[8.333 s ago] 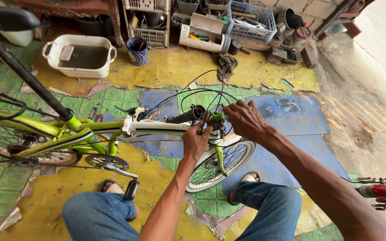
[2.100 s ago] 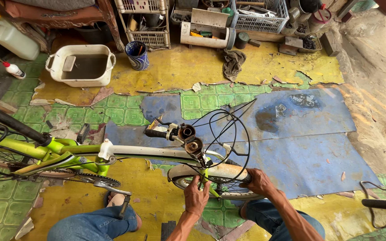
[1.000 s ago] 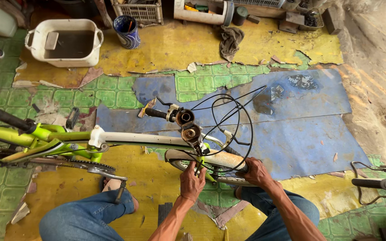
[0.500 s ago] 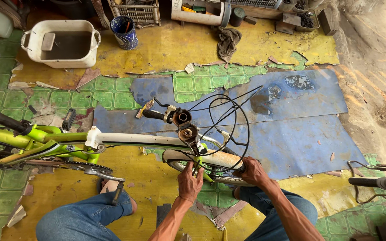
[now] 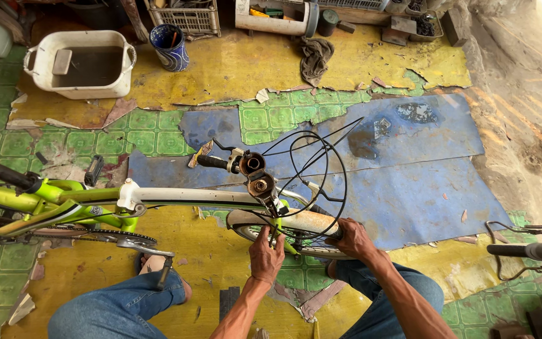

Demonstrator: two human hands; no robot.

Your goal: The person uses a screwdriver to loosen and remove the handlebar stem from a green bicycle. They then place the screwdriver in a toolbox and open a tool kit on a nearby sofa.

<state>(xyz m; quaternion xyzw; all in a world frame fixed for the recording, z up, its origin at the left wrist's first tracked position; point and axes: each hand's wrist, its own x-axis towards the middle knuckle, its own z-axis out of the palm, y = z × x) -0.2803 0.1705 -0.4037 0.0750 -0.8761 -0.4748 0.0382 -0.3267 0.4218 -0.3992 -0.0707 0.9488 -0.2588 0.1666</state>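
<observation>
Low over the cracked yellow, green and blue tiled floor (image 5: pixel 346 69): lime-green and white folding bicycle frame (image 5: pixel 177 198), lying crosswise, rusty open head tube (image 5: pixel 260 185) facing up amid looping black cables (image 5: pixel 321 169). Left hand (image 5: pixel 266 254), grip clenched around the lime-green fork leg (image 5: pixel 283 231) just under the head tube. Right hand (image 5: pixel 352 237), grip clasped on the dusty front tyre (image 5: pixel 299 221). Farther off, white plastic tub (image 5: pixel 83 63) of dark water beside a blue patterned cup (image 5: pixel 169 45).
</observation>
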